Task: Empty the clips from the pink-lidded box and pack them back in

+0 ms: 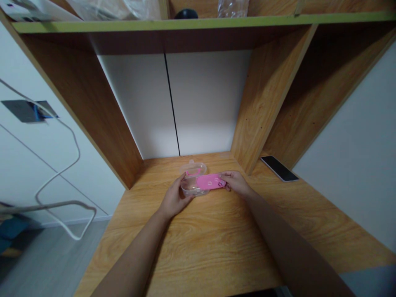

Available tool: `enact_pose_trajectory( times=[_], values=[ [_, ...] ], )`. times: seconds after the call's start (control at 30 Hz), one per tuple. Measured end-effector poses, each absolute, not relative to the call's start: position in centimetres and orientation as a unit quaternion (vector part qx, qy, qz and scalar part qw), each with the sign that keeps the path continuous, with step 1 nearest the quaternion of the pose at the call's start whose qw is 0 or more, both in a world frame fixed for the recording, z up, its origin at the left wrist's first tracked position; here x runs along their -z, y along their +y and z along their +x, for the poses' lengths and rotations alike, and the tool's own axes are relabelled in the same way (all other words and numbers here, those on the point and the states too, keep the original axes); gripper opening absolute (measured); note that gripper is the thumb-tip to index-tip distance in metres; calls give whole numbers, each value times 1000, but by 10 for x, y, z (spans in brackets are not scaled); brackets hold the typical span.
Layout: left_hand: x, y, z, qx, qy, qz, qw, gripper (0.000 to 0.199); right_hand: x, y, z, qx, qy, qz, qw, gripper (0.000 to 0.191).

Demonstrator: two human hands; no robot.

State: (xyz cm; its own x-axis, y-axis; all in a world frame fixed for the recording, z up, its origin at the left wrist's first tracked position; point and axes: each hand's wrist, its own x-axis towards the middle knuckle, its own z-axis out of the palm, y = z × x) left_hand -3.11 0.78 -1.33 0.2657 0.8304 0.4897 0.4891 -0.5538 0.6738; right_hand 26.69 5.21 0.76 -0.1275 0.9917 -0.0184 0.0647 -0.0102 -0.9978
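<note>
A clear plastic case [189, 191] lies on the wooden desk with its transparent lid [202, 167] open toward the back. My left hand [175, 198] grips the left end of the case, fingers at its far side and thumb along the near edge. Over the right part of the case is a flat pink piece [209, 182] with rounded ends and small markings. My right hand [234, 182] pinches the right end of this pink piece. Small pink parts show inside the lid, too small to identify.
A phone [279, 168] lies at the right by the shelf's upright panel [266, 99]. Above the desk runs a shelf with a green edge [198, 22], holding plastic bags. A white cable [74, 144] hangs at the left. Something dark sits at the near desk edge.
</note>
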Motion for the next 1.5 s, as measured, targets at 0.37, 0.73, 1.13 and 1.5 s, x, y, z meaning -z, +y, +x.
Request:
enact_pose_trajectory(
  times=[0.37, 0.73, 1.13, 1.5],
  values=[
    [15, 9, -32, -446, 434, 760, 186, 89, -10, 65, 309, -446, -419, -567, 551, 27],
    [14, 9, -32, -445, 440, 760, 176, 88, -16, 57, 299, -375, -517, -636, 434, 19],
    [12, 8, -32, -442, 444, 762, 161, 88, -24, 43, 294, -190, -700, -598, 340, 13],
    [14, 9, -31, -448, 442, 756, 181, 87, -45, 25, 288, -102, -792, -531, 284, 9]
  ],
)
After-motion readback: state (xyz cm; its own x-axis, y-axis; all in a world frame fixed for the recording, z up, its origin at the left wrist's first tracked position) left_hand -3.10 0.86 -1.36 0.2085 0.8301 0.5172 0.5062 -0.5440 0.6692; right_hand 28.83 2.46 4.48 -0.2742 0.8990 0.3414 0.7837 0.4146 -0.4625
